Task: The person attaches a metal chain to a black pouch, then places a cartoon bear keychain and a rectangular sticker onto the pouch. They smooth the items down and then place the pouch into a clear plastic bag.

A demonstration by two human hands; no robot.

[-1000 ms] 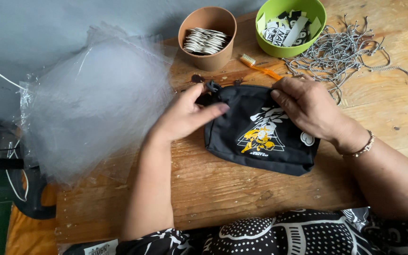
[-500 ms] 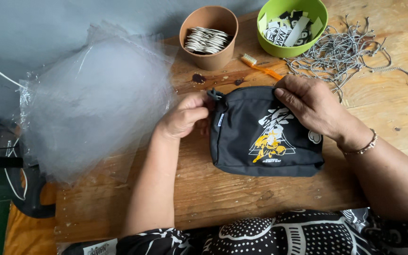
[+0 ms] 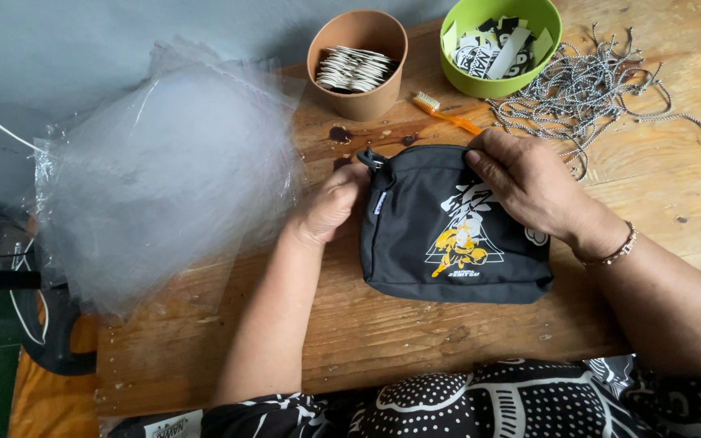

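A rough wooden desk [image 3: 415, 341] fills most of the view, its planks scratched and stained with a few dark spots near the far edge. Beyond it stands a plain grey wall [image 3: 123, 40]; at the left, past the desk edge, lie a green floor and something orange, with a thin white cable crossing them.

On the left part of the desk sits a large heap of clear plastic bags [image 3: 164, 170], crinkled, glossy and soft in outline. To the right of it, near the middle, lies a black fabric pouch [image 3: 448, 235], roughly rectangular with rounded corners, matte, with a white and yellow print on its face and a small tag on its left seam. The left hand [image 3: 330, 207] is curled together against the pouch's left edge, its fingers pinching at the zipper end by the far left corner. The right hand [image 3: 529, 186] rests on the pouch's far right part, fingers bent and clamped over its top edge; a thin beaded bracelet [image 3: 610, 251] circles that wrist.

At the far right spreads a loose tangle of speckled grey-and-white cords [image 3: 602, 89]. Left of it stands a round lime-green bowl [image 3: 452, 69] holding black-and-white paper labels. Further left is a brown paper cup [image 3: 359, 101], cylindrical, filled with flat pale discs. Between cup and bowl lies a small orange-handled brush [image 3: 448, 113].
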